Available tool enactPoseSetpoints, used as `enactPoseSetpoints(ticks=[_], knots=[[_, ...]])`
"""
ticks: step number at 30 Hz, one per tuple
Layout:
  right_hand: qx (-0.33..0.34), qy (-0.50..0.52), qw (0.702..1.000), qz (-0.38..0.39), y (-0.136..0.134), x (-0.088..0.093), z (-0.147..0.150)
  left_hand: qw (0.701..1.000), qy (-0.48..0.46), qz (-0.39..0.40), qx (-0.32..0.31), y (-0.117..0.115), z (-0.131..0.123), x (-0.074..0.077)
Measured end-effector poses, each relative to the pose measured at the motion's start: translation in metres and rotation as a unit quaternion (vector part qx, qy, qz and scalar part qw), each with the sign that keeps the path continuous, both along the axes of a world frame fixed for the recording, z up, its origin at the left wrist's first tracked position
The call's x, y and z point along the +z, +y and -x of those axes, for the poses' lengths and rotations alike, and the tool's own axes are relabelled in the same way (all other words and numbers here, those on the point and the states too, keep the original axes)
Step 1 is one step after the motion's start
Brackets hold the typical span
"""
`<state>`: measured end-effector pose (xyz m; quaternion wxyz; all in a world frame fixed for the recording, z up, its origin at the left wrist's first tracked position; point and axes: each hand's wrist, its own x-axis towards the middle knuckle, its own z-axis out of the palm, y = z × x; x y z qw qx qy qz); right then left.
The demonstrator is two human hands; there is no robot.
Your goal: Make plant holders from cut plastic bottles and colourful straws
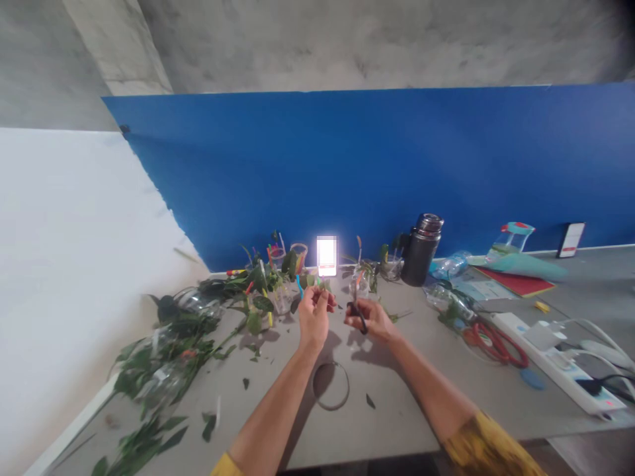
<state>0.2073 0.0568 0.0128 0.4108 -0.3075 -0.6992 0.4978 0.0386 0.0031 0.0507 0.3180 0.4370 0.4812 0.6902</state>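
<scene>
Desk [397,423]: grey, lower frame
Left hand [315,316]: curled closed, centre; contents unclear to me
Right hand [374,320]: gripping scissors [362,321], centre

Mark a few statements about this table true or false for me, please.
1. The right hand holds black-handled scissors. True.
2. The vacuum flask is bright red. False: the vacuum flask is black.
3. Loose leaves lie on the table. True.
4. The power strip lies at the picture's left edge. False: the power strip is on the right side.
5. A phone with a glowing screen stands before the blue panel. True.
</scene>
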Motion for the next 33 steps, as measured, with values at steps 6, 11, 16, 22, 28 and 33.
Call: enactPoseSetpoints(ticks=[6, 11, 16, 22, 28, 33], knots=[[-0.130, 0.103, 0.984, 0.059, 0.007, -0.001, 0.000, 0.996, -0.009, 0.045, -0.075, -0.003, -0.013, -0.025], [-0.112, 0.121, 0.985, 0.044, 0.002, 0.002, 0.011, 0.997, -0.013, 0.045, -0.066, 0.001, -0.019, -0.033], [-0.170, 0.113, 0.976, 0.079, 0.005, 0.011, 0.018, 0.999, 0.007, 0.028, -0.028, 0.000, -0.012, -0.026], [-0.111, 0.169, 0.971, 0.129, -0.008, 0.014, 0.032, 0.999, 0.027, 0.006, 0.036, 0.001, -0.006, -0.029], [-0.145, 0.212, 0.955, 0.148, -0.012, 0.031, 0.051, 0.996, 0.056, -0.021, 0.071, 0.000, -0.007, -0.027], [-0.171, 0.210, 0.948, 0.167, -0.007, 0.035, 0.054, 0.995, 0.055, -0.020, 0.085, 0.001, -0.006, -0.025]])
